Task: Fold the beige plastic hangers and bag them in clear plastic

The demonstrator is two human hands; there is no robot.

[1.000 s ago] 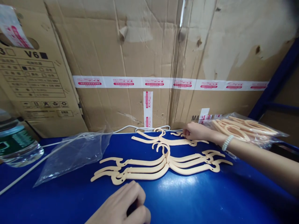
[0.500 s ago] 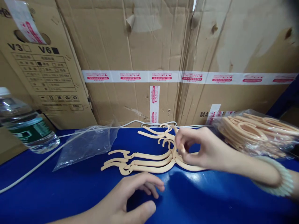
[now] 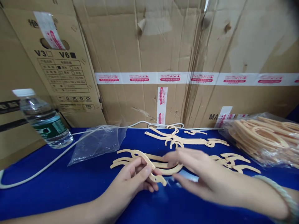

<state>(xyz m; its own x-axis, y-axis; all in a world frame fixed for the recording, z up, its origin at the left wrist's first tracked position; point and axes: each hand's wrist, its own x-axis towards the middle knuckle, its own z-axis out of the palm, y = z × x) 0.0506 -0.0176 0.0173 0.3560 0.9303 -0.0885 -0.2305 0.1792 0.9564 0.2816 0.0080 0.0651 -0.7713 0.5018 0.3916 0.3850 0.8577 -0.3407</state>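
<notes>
Several thin beige hangers [image 3: 163, 166] lie stacked on a blue table [image 3: 70, 189]. My left hand [image 3: 135, 179] is closed on one end of the nearest hanger [image 3: 149, 168], its fingers pinching the piece and lifting it a little. My right hand [image 3: 205, 177], a pale beaded bracelet [image 3: 280, 193] on its wrist, reaches over the stack with fingers spread and slightly blurred, touching the hangers' middle. More loose hangers [image 3: 187, 140] lie behind, near the cardboard.
A clear plastic bag [image 3: 98, 143] lies at the left of the hangers, a bag full of hangers [image 3: 263, 138] at the right. A water bottle [image 3: 44, 119] stands at the left. A white cable [image 3: 46, 161] runs along the cardboard boxes [image 3: 149, 56] behind.
My left hand moved forward from the table's near edge and took hold of a hanger's end. My right hand came back from the far hangers to the near stack.
</notes>
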